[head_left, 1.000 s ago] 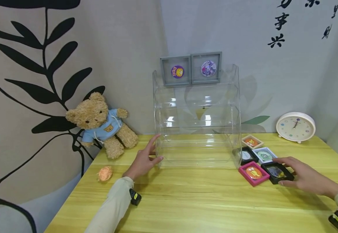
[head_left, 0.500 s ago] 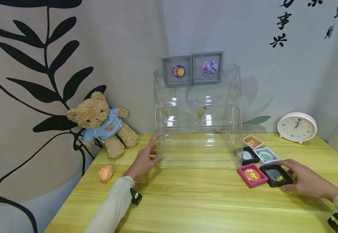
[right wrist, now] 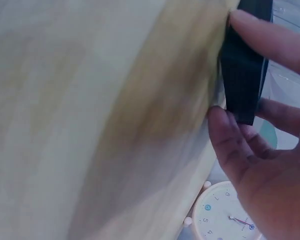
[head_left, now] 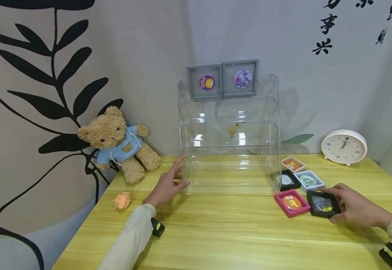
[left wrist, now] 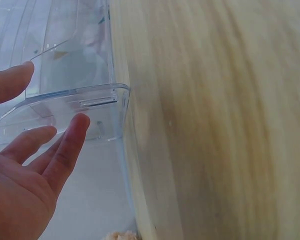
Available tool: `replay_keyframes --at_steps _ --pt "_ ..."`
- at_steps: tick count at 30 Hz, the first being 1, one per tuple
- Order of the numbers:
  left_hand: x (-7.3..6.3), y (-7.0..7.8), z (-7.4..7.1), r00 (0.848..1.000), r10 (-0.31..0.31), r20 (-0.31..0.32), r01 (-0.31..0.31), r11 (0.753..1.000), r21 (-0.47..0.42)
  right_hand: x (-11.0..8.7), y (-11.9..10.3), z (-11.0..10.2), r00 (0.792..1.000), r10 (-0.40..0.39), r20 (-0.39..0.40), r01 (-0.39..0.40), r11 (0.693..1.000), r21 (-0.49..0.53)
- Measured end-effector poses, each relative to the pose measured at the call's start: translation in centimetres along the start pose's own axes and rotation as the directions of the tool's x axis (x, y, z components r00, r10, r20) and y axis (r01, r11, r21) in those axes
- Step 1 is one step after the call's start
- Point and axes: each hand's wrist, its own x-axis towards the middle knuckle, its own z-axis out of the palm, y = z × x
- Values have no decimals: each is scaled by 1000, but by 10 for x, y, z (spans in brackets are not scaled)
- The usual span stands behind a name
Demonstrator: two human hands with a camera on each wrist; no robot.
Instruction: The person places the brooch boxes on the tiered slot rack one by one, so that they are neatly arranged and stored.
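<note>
My right hand point(head_left: 354, 206) pinches a square black badge frame point(head_left: 324, 204) at its right side, thumb at the near edge and fingers at the far edge. The round badge inside shows blue and yellow. In the right wrist view the black frame point(right wrist: 245, 65) appears edge-on between thumb and fingers. My left hand point(head_left: 167, 187) is at the lower left side of a clear tiered display rack point(head_left: 229, 150). Its fingers are spread, with fingertips right at the rack's side panel point(left wrist: 75, 97) in the left wrist view. Two grey frames point(head_left: 205, 93) with round badges stand side by side on the top tier.
Beside the rack's right foot lie a pink frame point(head_left: 292, 213), a second black frame point(head_left: 295, 183), a white frame point(head_left: 319, 185) and a beige frame point(head_left: 302, 167). A white clock point(head_left: 344, 148) stands behind them. At left are a teddy bear point(head_left: 125, 146) and a peach yarn ball point(head_left: 122, 201).
The black frame has come up from lying by the pink frame and now tilts in my right hand, its face toward me. The pink frame has slid slightly left. My left hand stays put.
</note>
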Motion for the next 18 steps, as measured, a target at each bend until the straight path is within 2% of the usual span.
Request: replay_keyframes --at_steps 5,6,8,10,14,18 --pt "1 0 0 1000 2 4 -2 1000 -1 -1 -2 -3 1000 -14 -28 15 998 54" --pt "1 0 0 1000 2 5 -2 1000 -2 -1 -2 -4 999 -15 -33 17 997 78" --pt "1 1 0 1000 2 6 -2 1000 -2 -2 -5 -7 1000 -5 -4 6 982 188" --pt "1 1 0 1000 1 7 -1 1000 -1 -2 -7 -11 998 14 53 -30 947 319" --pt "1 1 0 1000 0 5 0 1000 -4 -2 -10 -18 985 37 167 -121 842 526" --pt "1 0 0 1000 -2 4 2 1000 -8 0 -13 -20 991 9 131 -85 805 587"
